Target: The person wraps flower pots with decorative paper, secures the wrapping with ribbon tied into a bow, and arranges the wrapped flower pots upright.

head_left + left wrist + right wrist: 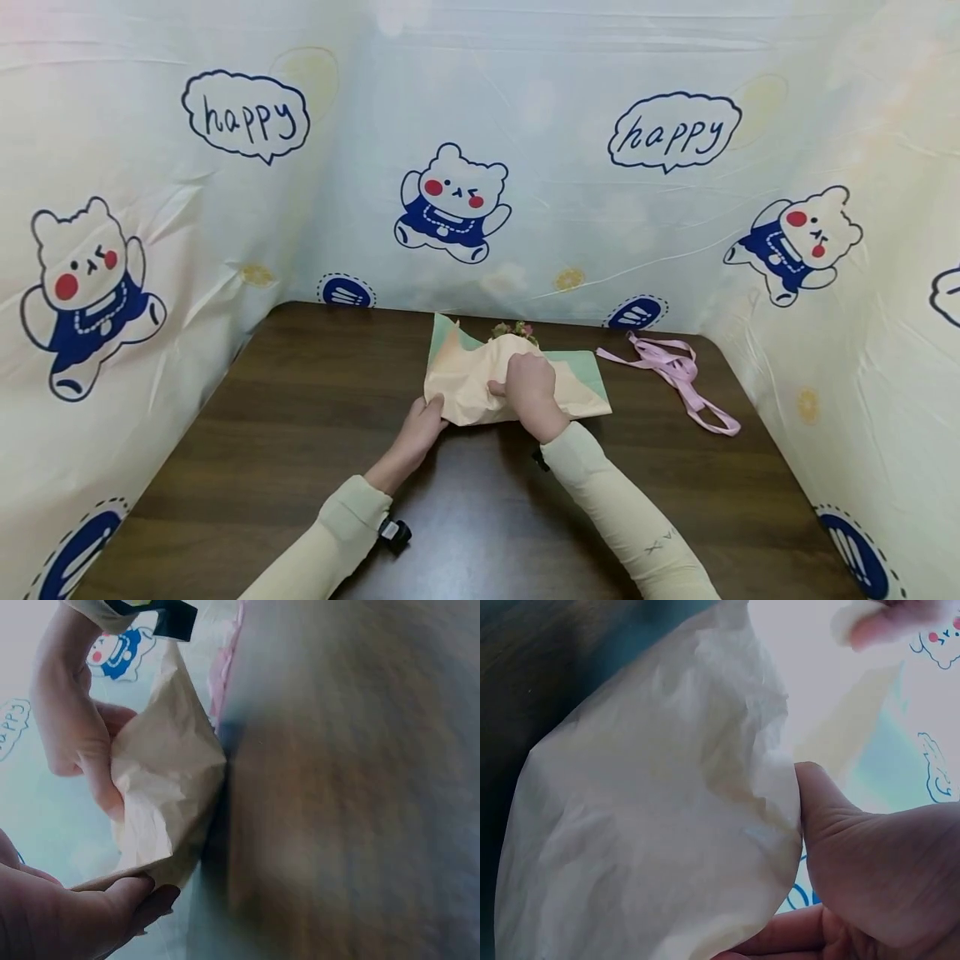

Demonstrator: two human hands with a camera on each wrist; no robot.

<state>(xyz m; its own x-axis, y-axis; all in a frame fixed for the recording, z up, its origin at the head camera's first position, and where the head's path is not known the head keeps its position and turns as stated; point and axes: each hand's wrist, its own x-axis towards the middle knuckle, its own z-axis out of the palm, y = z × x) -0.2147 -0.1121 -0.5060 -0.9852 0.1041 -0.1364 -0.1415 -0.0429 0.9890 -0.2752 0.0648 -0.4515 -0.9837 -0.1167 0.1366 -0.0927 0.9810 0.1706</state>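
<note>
A sheet of cream wrapping paper point(468, 379) with a green reverse side lies folded and creased over a small bunch of flowers point(517, 331). Only the flower heads peek out past the far edge; the stems are hidden. My left hand point(420, 429) pinches the paper's near left corner, thumb on top, as the left wrist view shows. Over the middle of the paper, my right hand point(531, 387) has its fingers curled and its thumb pointing left. In the right wrist view the right thumb point(821, 791) lies along the paper's edge, with the fingers on the other side.
A pink ribbon point(678, 375) lies in loose loops on the brown wooden table point(315, 400), right of the paper. A printed cloth curtain point(555, 217) with bear figures rises behind the table and along both sides.
</note>
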